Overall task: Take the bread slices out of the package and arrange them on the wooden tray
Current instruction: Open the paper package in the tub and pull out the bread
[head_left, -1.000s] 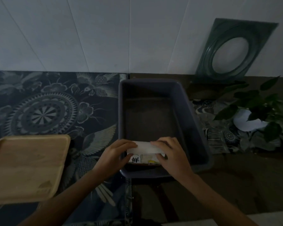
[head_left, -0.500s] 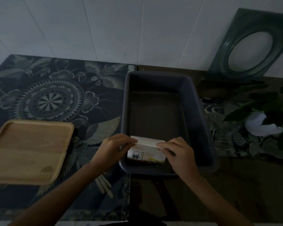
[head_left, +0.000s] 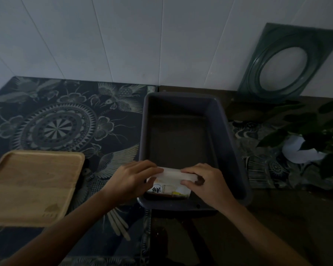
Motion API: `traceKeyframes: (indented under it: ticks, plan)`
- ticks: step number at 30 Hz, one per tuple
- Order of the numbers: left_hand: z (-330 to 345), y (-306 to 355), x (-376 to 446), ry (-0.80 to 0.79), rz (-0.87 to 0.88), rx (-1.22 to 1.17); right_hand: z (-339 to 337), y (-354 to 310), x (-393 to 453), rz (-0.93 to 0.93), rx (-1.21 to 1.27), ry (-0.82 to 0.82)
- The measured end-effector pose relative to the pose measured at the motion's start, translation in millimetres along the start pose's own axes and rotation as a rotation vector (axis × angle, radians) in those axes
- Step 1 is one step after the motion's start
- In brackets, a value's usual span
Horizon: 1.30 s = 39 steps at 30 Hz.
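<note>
Wooden tray (head_left: 35, 186): set at the far left on the patterned mat (head_left: 62, 121); nothing is seen on it, and a small mark is stamped near its near right corner, too faint to be read.

Left hand (head_left: 130, 181): closed on the left end of the bread package (head_left: 169, 184), thumb and fingers pinched at its white top flap.

Bread package: held at the near end of the grey tub (head_left: 227, 143), just inside the rim; the rest of the tub is seen bare. No slices can be made out through the wrapper.

Writing: one large black Chinese character, 鲜, is printed on the package's front at the left; a yellow patch sits at the lower right, and the smaller print cannot be read in the dim light.

Right hand (head_left: 206, 181): clamped on the right end of the same flap, fingers over the top and thumb on the front.

Step in hand: opening is judged to be under way, since both hands are pinched on the seal and the tray is bare.

Next move: the flap would likely need to be pulled apart or peeled, gently enough that the bread inside is not crushed, before any slice is carried left to the tray.

Plant (head_left: 319, 135): leaves and a white pot stand at the far right, well apart from the work.
</note>
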<state>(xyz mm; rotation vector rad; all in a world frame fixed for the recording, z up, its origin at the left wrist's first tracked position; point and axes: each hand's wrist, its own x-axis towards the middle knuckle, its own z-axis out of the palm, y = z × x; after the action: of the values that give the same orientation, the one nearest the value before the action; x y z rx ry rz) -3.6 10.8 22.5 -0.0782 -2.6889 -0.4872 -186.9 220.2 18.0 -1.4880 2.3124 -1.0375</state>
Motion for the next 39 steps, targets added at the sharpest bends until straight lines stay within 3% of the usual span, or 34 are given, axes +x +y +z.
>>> traceKeyframes:
  ticks: [9, 17, 21, 31, 39]
  plan:
    - [-8.7, 2.0, 10.8, -0.008, -0.125, -0.153, -2.4, -5.4, -4.5, -0.168, -0.204, 0.072]
    - [-3.4, 2.8, 35.7, -0.094, -0.217, -0.286, -6.0, -7.2, 8.3, -0.099, -0.171, 0.033]
    - [0.3, -3.5, 45.1, -0.131, -0.232, -0.255, -6.5, -8.2, 9.1, -0.057, -0.144, 0.104]
    - [-0.3, -9.6, 64.7, -0.103, -0.306, -0.297, 16.5, -23.3, 7.9, -0.304, -0.376, 0.211]
    - [-1.9, -11.6, 72.0, -0.068, -0.243, -0.248, 18.4, -30.8, -8.8, -0.388, -0.302, 0.159]
